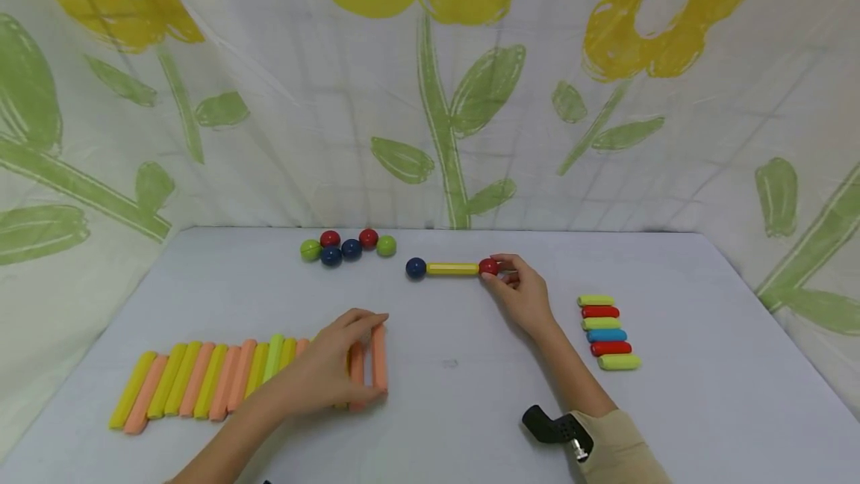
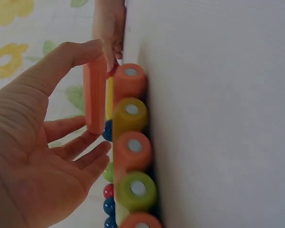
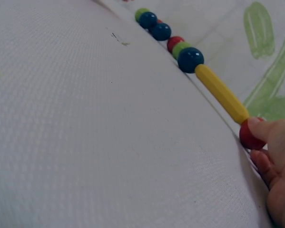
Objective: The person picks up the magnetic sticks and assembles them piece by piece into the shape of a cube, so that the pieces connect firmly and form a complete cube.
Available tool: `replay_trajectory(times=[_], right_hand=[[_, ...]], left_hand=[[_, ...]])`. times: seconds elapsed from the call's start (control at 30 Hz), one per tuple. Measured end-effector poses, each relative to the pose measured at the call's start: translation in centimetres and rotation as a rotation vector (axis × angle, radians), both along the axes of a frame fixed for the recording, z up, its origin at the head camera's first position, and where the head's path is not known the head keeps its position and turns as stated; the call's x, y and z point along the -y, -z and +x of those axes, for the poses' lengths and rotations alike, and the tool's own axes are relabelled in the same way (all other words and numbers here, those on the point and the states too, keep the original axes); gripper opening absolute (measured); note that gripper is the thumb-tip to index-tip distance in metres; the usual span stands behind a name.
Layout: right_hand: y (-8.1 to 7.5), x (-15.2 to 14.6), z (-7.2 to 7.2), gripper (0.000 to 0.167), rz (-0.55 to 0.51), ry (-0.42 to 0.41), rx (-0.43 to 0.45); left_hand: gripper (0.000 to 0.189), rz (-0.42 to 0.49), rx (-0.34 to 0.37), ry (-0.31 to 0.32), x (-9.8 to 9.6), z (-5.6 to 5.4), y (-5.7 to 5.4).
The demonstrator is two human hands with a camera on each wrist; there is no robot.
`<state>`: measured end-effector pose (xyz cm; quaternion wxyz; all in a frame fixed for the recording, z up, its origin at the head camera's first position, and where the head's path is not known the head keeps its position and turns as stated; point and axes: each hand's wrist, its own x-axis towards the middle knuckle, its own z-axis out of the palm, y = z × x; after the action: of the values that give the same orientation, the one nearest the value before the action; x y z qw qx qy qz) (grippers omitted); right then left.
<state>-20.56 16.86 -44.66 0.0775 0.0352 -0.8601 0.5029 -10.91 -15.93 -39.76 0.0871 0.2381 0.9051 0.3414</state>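
Note:
My left hand point(image 1: 325, 364) pinches an orange magnetic rod point(image 1: 379, 357) by its two ends, thumb against one and fingers against the other. In the left wrist view this orange rod point(image 2: 94, 95) is raised beside the row of rods, whose ends show silver discs. My right hand point(image 1: 522, 296) pinches a red ball point(image 1: 488, 267) between thumb and fingers. That ball touches one end of a yellow rod point(image 1: 453, 269), and a dark blue ball point(image 1: 416, 268) sits at the other end. The right wrist view also shows the red ball point(image 3: 252, 134) under the thumb.
A long row of orange, yellow and green rods point(image 1: 195, 379) lies at the left, partly behind my left hand. Several red, blue and green balls point(image 1: 351, 249) cluster by the back edge. Short coloured rods point(image 1: 607, 335) are stacked in a column at the right.

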Motion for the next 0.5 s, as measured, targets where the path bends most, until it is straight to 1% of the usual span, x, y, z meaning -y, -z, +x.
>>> replay_trajectory(times=[0.1, 0.2, 0.27, 0.4, 0.5], right_hand=[[0.0, 0.0, 0.0, 0.041, -0.001, -0.004, 0.001], [0.0, 0.0, 0.0, 0.040, -0.001, -0.005, 0.000], [0.0, 0.0, 0.0, 0.040, -0.001, -0.004, 0.000], [0.1, -0.1, 0.0, 0.040, 0.004, 0.000, -0.001], [0.2, -0.1, -0.1, 0.040, 0.008, 0.002, 0.001]], left_hand=[[0.086, 0.089, -0.015, -0.013, -0.9, -0.4, -0.2], [0.084, 0.151, 0.010, -0.026, -1.9, -1.1, -0.5], [0.082, 0.171, 0.027, -0.035, -2.6, -1.7, -0.6], [0.077, 0.197, 0.034, -0.041, -3.5, -3.1, -0.5], [0.075, 0.190, 0.045, -0.038, -3.8, -4.2, -0.2]])
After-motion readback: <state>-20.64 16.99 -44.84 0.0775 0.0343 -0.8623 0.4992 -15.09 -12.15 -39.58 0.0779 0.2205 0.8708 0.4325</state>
